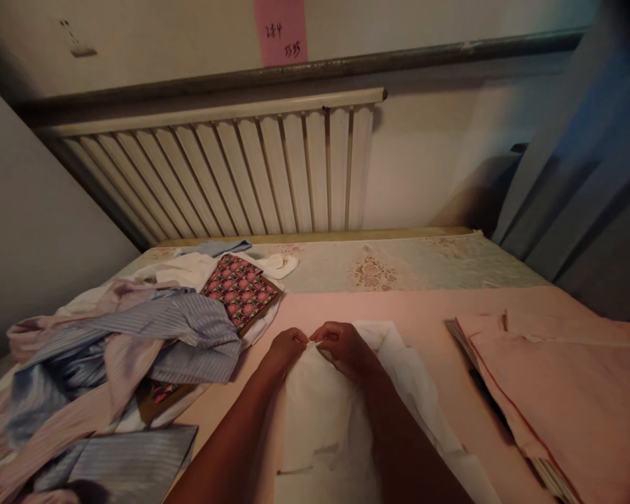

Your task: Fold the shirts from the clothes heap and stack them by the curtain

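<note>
A white garment [320,413], perhaps a shirt, lies in front of me on a pink sheet, with part of it spread out to the right beyond my right arm. My left hand [290,344] pinches its far edge between thumb and fingers. Close beside it, nearly touching, my right hand [342,344] grips the same edge with bent fingers. Any small part between the fingertips, such as a button, is too small to make out.
Striped and white clothes [152,336] are heaped at the left, with a red floral cloth [241,290] on them. Folded pink fabric [556,378] lies at the right. Behind the bed stand a radiator [252,171] and wall; a blue curtain [572,175] hangs at the right.
</note>
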The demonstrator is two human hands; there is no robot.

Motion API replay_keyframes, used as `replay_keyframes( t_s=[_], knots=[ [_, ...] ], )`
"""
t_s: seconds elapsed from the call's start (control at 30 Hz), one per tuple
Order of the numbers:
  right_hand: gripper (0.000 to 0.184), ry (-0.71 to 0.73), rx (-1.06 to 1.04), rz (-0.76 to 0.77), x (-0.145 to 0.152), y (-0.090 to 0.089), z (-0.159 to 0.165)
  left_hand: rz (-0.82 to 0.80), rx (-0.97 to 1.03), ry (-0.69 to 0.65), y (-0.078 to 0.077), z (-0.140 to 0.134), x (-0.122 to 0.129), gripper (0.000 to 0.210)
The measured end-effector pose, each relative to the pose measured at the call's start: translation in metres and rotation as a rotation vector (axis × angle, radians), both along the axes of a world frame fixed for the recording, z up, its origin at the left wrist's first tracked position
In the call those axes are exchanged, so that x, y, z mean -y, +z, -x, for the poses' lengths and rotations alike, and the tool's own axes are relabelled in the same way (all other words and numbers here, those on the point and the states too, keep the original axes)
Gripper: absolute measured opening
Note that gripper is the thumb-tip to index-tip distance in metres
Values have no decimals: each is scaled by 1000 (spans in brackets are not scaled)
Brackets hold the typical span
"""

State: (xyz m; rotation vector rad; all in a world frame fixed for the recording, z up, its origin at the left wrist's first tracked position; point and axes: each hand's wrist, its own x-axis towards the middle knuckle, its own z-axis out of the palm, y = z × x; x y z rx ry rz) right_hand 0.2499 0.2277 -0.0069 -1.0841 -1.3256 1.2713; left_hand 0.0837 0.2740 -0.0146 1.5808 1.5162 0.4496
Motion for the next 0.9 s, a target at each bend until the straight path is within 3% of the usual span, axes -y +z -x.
replay_keyframes(
  t_s=[0.1, 0.2, 0.3, 0.4, 0.53, 0.9],
  knots=[
    [11, -33, 50, 1, 0, 0, -1, -63, 59, -3, 11, 4, 6, 22],
    [11, -59, 98, -31, 3, 3, -2, -90, 272, -173, 23, 9, 16, 35],
    [5, -69, 123, -55, 4, 6, -3, -11, 450, -312, 29, 12, 26, 40],
    [3, -87, 158, -70, 4, 6, -2, 88, 502, -321, 25, 10, 29, 42],
    [4, -126, 214, -131, 2, 4, 0, 121, 438, -257, 18, 6, 26, 36],
    [8, -134, 355, -186, -1, 2, 2, 0, 127, -158, 12, -1, 24, 17]
  ],
)
